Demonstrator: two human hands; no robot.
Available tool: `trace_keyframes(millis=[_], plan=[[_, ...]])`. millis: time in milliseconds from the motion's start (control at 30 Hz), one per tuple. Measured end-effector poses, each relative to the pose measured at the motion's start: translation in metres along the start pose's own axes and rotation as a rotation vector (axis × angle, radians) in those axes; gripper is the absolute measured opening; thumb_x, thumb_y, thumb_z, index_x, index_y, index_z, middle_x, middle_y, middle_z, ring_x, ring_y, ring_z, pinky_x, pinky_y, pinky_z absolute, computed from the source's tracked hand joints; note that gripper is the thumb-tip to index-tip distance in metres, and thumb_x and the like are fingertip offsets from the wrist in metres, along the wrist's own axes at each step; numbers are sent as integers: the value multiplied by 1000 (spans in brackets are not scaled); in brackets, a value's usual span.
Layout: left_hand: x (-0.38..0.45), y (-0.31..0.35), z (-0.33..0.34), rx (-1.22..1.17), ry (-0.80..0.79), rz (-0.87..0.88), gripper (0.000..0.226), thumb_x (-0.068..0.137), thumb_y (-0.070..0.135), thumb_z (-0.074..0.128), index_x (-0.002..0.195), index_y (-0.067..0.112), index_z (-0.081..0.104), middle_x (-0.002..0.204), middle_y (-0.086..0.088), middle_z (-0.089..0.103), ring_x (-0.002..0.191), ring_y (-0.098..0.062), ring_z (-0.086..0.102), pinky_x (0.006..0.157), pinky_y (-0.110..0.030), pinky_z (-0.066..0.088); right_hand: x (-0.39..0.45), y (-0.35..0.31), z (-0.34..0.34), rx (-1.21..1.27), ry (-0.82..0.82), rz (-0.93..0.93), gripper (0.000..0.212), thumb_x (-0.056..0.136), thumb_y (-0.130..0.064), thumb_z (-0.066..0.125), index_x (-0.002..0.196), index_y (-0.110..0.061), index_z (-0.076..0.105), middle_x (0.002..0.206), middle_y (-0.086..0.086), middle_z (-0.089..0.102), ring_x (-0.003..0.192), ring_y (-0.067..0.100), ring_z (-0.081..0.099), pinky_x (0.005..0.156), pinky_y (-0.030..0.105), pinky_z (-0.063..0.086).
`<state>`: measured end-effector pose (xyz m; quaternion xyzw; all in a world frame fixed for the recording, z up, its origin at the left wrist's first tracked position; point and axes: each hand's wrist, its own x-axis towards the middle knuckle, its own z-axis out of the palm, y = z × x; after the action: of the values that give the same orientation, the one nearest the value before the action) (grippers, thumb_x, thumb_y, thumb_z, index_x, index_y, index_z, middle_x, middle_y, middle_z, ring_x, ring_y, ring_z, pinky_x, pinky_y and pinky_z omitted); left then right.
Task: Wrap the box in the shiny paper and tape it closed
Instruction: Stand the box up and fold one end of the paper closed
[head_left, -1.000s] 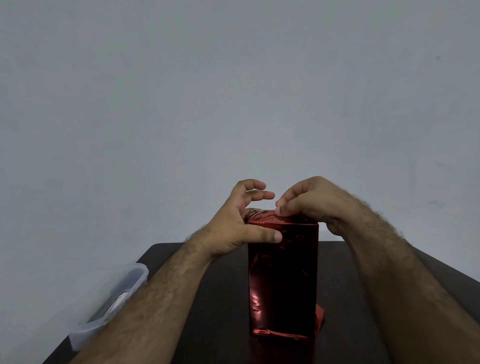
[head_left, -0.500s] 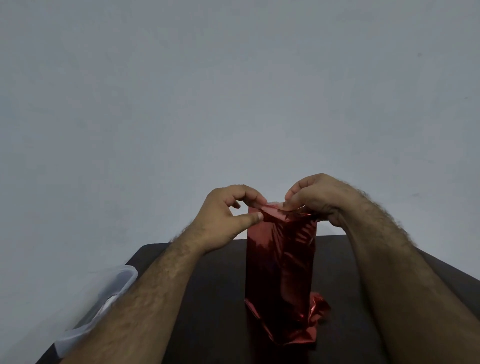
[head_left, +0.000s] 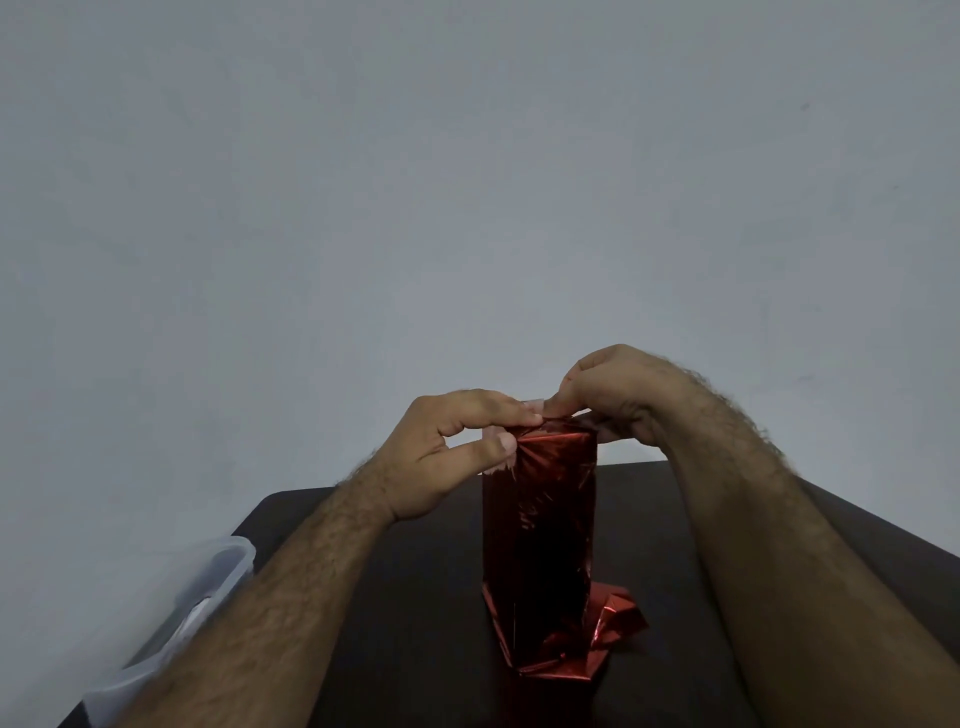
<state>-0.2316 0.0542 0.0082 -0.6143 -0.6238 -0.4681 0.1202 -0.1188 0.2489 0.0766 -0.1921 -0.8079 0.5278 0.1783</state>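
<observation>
Red foil paper (head_left: 540, 519) covers the box, which stands upright on end on the dark table (head_left: 415, 597), just in front of the person. Left hand (head_left: 447, 452) pinches the top fold at the left corner, thumb and fingers curled onto the foil. Right hand (head_left: 618, 395) is curled over the top right edge and grips the paper there. Bottom end is loose, crumpled foil splayed on the table. Clear plastic tub (head_left: 208, 587) sits at the left edge. My read: foil is thin, slick and springy, creases easily and could tear at corners. The package looks light and tippy, so pinch folds at the corners and press down while taping.
</observation>
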Motion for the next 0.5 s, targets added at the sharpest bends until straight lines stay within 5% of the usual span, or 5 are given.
trace_keyframes(millis=[200, 300, 500], plan=[[2, 0, -1, 13, -40, -13, 41, 99, 39, 60, 126, 14, 76, 127, 7, 75, 128, -23, 66, 108, -31, 50, -1, 2, 1, 48, -44, 18, 20, 82, 0, 84, 97, -4, 73, 99, 8, 82, 84, 22, 79, 77, 32, 65], [1, -2, 1, 25, -40, -12, 41, 98, 41, 60, 126, 15, 75, 125, 6, 75, 126, -22, 66, 107, -28, 49, -4, 4, -2, 106, -1, 18, 14, 87, 6, 77, 99, -2, 72, 102, 12, 81, 80, 25, 81, 69, 32, 64], [0, -5, 7, 27, -62, 0, 34, 98, 42, 63, 128, 27, 69, 131, 15, 71, 131, -19, 63, 110, -34, 48, -7, 28, -15, 165, 236, -46, 11, 102, -14, 63, 107, -7, 70, 103, 11, 74, 77, 25, 77, 60, 32, 62]])
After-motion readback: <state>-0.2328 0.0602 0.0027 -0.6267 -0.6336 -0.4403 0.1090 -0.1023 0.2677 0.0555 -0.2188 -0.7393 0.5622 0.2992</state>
